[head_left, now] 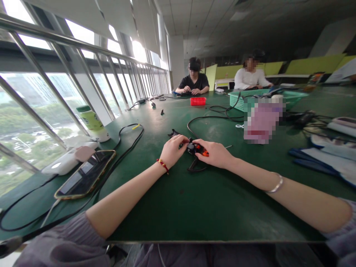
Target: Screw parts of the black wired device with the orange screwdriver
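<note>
Over the green table, my left hand (172,149) and my right hand (215,152) meet at a small black device (191,148). My left fingers are closed on its left side. On its right side, the thumb and fingers of my right hand are pinched round it, with an orange part (205,152) showing between them. A thin metal rod (229,146) shows just beyond my right hand; whether it belongs to the orange part I cannot tell. Just beyond my left hand lies a black pronged piece (174,132). A black strap or cable (194,165) hangs below the device. My fingers hide much of the device.
At left lie a phone (86,174), a white power strip (65,159) and a green-white cup (93,124). Black cables (214,118) cross the table (178,215). Beyond are a red basket (198,101), a green basket (236,102) and two people. Gloves (328,159) lie right.
</note>
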`<state>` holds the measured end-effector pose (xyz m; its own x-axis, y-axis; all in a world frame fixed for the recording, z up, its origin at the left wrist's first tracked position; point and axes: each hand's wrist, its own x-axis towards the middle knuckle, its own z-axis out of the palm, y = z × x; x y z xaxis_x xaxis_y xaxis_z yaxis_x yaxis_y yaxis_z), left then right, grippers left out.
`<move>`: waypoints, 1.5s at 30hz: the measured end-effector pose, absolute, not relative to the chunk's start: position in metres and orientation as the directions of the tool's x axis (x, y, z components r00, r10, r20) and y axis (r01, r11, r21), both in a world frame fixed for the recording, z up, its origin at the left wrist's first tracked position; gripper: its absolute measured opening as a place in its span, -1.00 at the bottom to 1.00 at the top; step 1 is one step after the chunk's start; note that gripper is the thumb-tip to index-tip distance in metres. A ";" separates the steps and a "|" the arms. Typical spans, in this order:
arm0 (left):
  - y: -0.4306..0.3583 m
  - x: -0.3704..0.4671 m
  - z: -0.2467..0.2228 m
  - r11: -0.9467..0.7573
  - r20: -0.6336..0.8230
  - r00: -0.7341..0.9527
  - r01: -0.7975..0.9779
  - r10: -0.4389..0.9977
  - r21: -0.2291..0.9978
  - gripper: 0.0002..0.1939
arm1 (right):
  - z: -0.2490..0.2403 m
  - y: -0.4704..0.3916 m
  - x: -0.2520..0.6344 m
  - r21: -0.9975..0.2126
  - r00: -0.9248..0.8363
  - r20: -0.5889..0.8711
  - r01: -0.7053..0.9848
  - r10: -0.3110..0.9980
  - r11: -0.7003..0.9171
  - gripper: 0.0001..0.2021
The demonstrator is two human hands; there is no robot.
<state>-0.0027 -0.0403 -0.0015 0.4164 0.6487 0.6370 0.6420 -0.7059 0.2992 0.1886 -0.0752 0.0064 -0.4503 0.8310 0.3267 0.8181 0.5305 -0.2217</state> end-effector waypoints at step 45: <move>-0.048 -0.010 0.002 -0.728 0.631 0.506 0.670 0.588 0.141 -0.83 | 0.006 -0.072 0.191 -0.173 -0.474 0.314 0.823 0.822 0.541 -0.56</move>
